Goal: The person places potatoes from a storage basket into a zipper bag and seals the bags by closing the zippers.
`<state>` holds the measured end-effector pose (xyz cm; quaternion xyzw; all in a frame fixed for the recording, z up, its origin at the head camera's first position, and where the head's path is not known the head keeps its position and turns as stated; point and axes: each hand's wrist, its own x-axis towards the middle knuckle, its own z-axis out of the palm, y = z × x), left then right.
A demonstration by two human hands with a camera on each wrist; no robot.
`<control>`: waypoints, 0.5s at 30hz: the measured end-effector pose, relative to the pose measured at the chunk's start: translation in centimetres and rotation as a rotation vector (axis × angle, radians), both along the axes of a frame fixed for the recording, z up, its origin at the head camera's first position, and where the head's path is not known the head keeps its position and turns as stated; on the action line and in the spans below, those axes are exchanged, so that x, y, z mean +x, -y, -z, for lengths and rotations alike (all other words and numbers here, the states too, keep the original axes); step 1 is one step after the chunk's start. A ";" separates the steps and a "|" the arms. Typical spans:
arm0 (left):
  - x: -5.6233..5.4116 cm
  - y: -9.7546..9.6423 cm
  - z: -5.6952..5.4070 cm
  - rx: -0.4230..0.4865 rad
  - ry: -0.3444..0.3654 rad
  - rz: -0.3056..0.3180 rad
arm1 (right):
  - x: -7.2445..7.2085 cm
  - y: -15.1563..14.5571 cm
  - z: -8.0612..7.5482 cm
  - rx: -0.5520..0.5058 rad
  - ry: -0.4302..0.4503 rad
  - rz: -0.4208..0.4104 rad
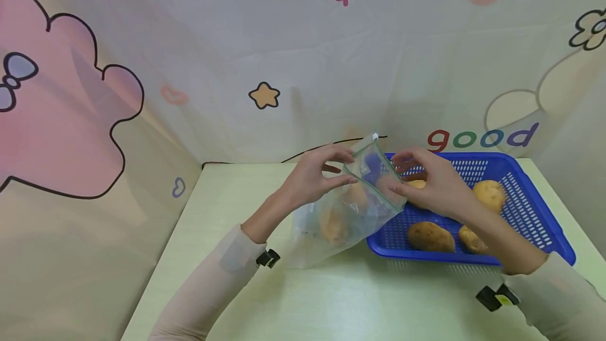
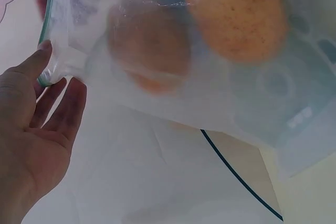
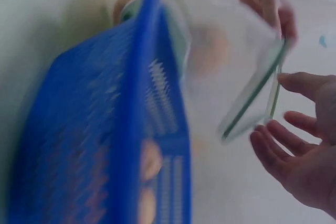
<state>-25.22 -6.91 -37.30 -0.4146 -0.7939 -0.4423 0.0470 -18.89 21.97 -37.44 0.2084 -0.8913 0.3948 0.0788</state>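
A clear zip bag with a green-edged mouth tilts over the table, and blurred potatoes show through its film. At the left side of the mouth, my left hand pinches the rim between thumb and fingers. My right hand holds the opposite rim, its thumb and fingertips spread along the green strip. The mouth gapes between the two hands. Beneath the right hand, several potatoes lie in a blue plastic basket; the forearm hides part of them.
The basket stands on the right of the pale table, its left edge overlapped by the bag. Behind the table hangs a printed cloth. A small black device is strapped at each sleeve cuff.
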 end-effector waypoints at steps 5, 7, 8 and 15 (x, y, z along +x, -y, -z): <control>0.0 0.3 0.3 0.008 -0.001 -0.003 | 1.0 -3.7 3.0 0.151 0.064 -0.027; 0.0 0.4 0.5 0.004 -0.007 0.000 | 1.2 -5.0 4.7 0.220 0.101 -0.044; -0.1 0.4 0.6 0.002 -0.012 0.002 | 1.3 -5.5 5.6 0.244 0.114 -0.059; 0.0 0.3 0.9 -0.010 -0.007 0.012 | 1.6 -6.9 9.3 0.355 0.146 -0.148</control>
